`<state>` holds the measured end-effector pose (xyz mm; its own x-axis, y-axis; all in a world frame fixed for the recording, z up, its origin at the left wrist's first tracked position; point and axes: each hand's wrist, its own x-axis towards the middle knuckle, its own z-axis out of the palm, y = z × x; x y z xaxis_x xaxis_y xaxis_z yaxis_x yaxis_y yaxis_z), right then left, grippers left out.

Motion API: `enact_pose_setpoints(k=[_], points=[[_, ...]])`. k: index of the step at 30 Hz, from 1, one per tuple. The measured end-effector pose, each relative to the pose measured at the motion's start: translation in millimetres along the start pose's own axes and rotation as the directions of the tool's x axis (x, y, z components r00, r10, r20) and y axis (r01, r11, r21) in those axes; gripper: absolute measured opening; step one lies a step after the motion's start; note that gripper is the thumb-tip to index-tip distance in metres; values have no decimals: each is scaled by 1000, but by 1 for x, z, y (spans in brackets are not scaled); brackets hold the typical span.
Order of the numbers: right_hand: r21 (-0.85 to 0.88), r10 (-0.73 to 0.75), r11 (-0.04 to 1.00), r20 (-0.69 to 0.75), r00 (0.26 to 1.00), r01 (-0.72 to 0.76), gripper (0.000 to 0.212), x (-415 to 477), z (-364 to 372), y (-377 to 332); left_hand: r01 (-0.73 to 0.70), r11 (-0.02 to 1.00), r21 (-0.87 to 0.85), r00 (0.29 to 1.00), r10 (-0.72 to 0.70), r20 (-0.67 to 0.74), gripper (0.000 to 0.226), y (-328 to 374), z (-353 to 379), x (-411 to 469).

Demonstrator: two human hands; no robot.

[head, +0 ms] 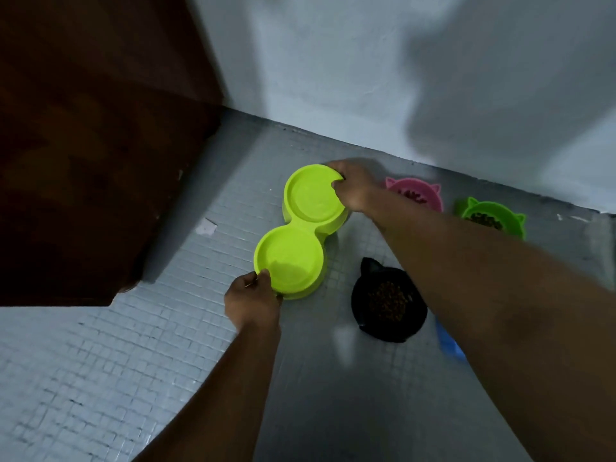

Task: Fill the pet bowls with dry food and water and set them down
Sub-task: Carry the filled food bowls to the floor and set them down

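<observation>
The left hand [254, 300] and right hand [354, 189] curl fingers round opposite rims of the glossy lime figure-eight double bowl [301, 228].

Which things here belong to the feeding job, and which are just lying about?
Job: double bowl, gripped by left hand and right hand; pink bowl, green bowl, black bowl, all with kibble.
Lying about: white scrap on floor; wooden panel. Blue thing beside black bowl: mostly hidden, cannot tell.
</observation>
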<state>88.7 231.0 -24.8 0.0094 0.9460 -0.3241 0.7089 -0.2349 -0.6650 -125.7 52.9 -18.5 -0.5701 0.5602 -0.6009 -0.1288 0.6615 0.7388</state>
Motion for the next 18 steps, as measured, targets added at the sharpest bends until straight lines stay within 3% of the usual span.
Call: enact_pose_setpoints(k=[3, 7, 9, 15, 18], points=[[13, 15, 1000, 21, 1000, -15, 47, -1, 6, 3, 32, 999, -22, 999, -31, 14, 21, -2, 3, -3], [50, 34, 998, 34, 999, -36, 49, -1, 9, 7, 20, 1000, 18, 999, -20, 35, 64, -43, 16, 26], [86, 46, 995, 34, 998, -49, 50, -2, 10, 7, 47, 997, 56, 998, -49, 46, 72, -54, 20, 35], [126, 69, 989, 21, 997, -71, 54, -1, 13, 9, 73, 995, 74, 991, -81, 106, 32, -18, 14, 11], [137, 67, 988, -6, 998, -66, 53, -6, 15, 8, 82, 992, 101, 989, -93, 113, 39, -14, 12, 16]])
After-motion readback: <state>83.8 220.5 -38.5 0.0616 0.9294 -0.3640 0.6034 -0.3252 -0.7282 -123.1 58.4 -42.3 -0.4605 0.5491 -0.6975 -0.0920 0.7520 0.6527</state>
